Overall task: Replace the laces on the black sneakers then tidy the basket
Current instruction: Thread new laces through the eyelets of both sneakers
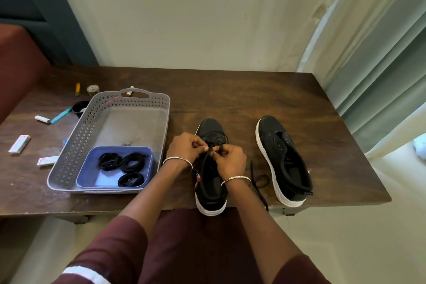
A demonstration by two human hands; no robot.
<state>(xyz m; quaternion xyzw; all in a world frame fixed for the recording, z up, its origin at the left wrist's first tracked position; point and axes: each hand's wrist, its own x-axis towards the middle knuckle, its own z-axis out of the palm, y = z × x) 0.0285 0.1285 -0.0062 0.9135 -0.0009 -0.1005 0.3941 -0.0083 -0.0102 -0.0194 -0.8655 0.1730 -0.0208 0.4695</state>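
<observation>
Two black sneakers with white soles stand on the wooden table (242, 90). Over the left sneaker (211, 182) my left hand (186, 148) and my right hand (230, 157) meet, both pinching a black lace (213, 140) at its eyelets. A loose end of lace (259, 180) trails on the table to the right of that shoe. The right sneaker (283, 159) has empty eyelets and stands apart. A grey perforated basket (96, 122) at the left holds a blue tray (92, 175) with three coiled black laces (123, 163).
Small items lie on the table left of the basket: a white tube (42, 119), a blue stick (61, 116), a black cap (79, 107), two white packets (19, 144), a yellow stick (78, 89). A curtain (380, 53) hangs at the right.
</observation>
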